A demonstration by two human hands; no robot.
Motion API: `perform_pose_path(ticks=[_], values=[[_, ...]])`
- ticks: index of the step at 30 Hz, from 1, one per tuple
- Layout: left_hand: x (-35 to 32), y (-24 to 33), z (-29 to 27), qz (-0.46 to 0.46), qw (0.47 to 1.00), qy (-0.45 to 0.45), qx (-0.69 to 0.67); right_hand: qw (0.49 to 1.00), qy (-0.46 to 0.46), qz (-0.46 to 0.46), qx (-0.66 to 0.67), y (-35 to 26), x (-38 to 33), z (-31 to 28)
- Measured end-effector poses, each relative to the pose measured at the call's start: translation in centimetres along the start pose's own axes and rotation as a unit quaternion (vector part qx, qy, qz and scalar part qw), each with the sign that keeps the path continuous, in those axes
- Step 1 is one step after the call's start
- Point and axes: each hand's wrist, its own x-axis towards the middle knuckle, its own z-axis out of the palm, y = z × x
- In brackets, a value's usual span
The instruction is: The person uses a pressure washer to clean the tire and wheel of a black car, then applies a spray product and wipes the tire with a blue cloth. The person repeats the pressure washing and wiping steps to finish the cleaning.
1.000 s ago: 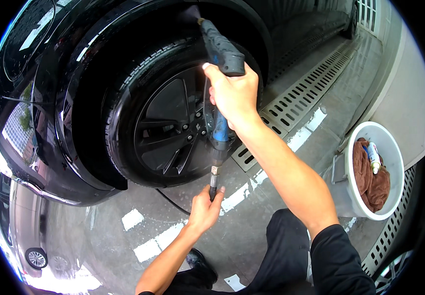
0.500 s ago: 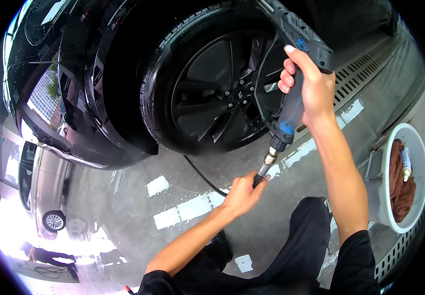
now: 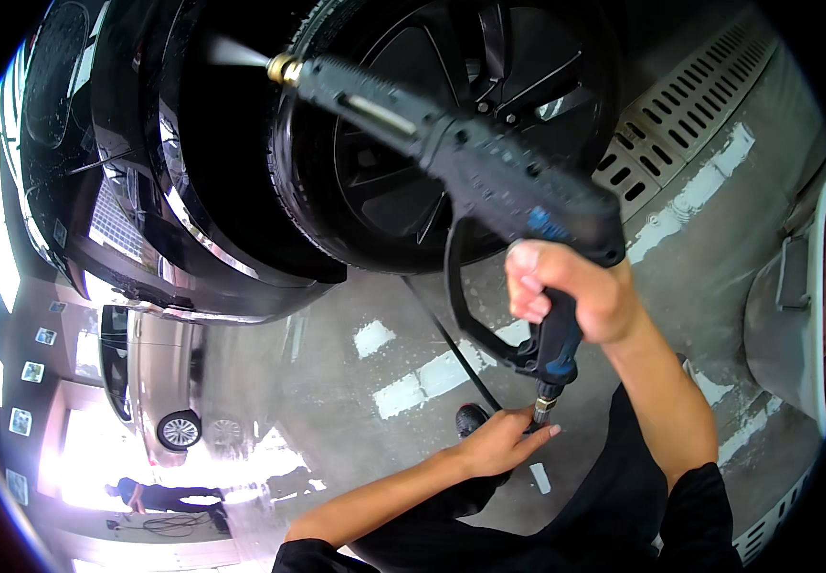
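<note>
A black pressure washer gun [image 3: 518,181] points up and to the left across the front of a black car wheel [image 3: 399,205]. My right hand [image 3: 580,291] is closed round its grip. A pale spray [image 3: 236,53] leaves the brass nozzle [image 3: 284,70] toward the dark wheel arch [image 3: 227,153] of the black car [image 3: 174,277]. Below the grip, my left hand [image 3: 499,444] is closed round the hose just under the metal fitting [image 3: 545,403]. The black hose [image 3: 461,358] trails across the floor toward the tyre.
A slotted drain grate [image 3: 671,129] runs along the floor at upper right. At the right edge stands a grey bucket [image 3: 781,320]. Far left are a beige car [image 3: 169,377] and another person [image 3: 169,497] near a coiled hose [image 3: 179,525]. The concrete floor [image 3: 279,382] looks wet.
The gun has come lower and swung leftward, bringing its nozzle and spray into view. My left hand has shifted right and down with the hose. The whole view has shifted too.
</note>
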Motion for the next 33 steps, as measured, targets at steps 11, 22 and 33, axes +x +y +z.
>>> perform_pose_path(ticks=[11,22,33], values=[[-3.6,-3.2,2.0,-0.063,0.997,0.010,-0.034,0.992,-0.006,-0.104,-0.072,6.2,-1.2,2.7],[-3.3,-3.2,2.2,-0.061,0.996,0.039,-0.044,0.990,-0.039,-0.091,-0.097,7.7,-0.8,0.9],[-3.3,-5.1,2.4,-0.054,0.996,0.051,-0.051,0.994,-0.051,-0.073,-0.062,9.1,-0.5,1.4]])
